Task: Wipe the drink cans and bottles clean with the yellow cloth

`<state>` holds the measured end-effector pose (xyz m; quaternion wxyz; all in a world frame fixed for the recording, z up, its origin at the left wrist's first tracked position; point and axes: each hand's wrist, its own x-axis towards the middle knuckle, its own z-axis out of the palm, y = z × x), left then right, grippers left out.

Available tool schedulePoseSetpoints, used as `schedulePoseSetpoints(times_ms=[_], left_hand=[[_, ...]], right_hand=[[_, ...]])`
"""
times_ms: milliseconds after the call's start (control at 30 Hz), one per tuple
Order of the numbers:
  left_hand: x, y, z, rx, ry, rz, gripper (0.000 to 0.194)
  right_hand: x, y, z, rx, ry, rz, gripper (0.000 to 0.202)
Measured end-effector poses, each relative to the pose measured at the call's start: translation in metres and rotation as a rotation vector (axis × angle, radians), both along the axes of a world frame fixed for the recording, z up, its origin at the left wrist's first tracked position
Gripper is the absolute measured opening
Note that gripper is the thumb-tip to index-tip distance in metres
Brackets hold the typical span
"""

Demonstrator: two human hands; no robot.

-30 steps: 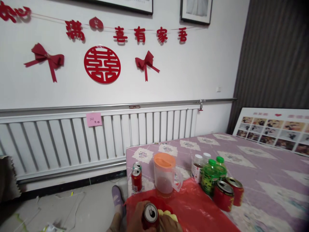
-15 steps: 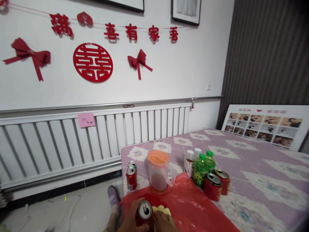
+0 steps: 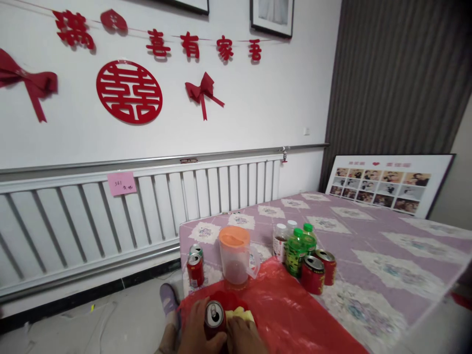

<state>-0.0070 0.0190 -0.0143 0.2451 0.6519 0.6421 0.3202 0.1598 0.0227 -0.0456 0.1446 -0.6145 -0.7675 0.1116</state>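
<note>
At the bottom middle, my left hand (image 3: 197,327) is wrapped round an opened red drink can (image 3: 215,314), upright with its top facing me. Right beside the can, my right hand (image 3: 243,337) has its fingers bent over a soft, pale yellow cloth (image 3: 239,313). The fingertips there are partly hidden. Just behind both hands shows the rim of a red dish (image 3: 223,297). It stands on a red plastic sheet (image 3: 291,309) spread over the near part of the table.
Beyond my hands stands a clear jug (image 3: 236,263) with an orange lid. Left of it are a red can (image 3: 195,270) and a green-topped can (image 3: 195,249). To the right stand green-capped bottles (image 3: 295,253), white-capped bottles (image 3: 280,243) and two dark-red cans (image 3: 313,275). A radiator (image 3: 158,206) lines the wall.
The whole scene has shifted left in view as the camera turned right. My left hand still grips the can, and my right hand stays on the yellow cloth.
</note>
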Motion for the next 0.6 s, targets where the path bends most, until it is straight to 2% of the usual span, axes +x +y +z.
schedulePoseSetpoints(times_ms=[133, 300, 433, 600], left_hand=[[0.007, -0.001, -0.001, 0.008, 0.082, 0.059, 0.079], [0.001, 0.003, -0.006, 0.014, 0.055, -0.009, 0.080], [-0.002, 0.005, -0.012, 0.035, 0.010, -0.026, 0.081], [-0.005, 0.004, -0.013, 0.033, -0.092, -0.041, 0.076]], right_hand=[[0.000, -0.001, 0.005, -0.047, 0.036, -0.016, 0.046], [0.009, -0.003, 0.015, -0.014, 0.179, 0.014, 0.049], [0.015, -0.003, 0.029, -0.012, 0.218, 0.047, 0.058], [0.012, -0.004, 0.050, -0.053, 0.199, 0.021, 0.057]])
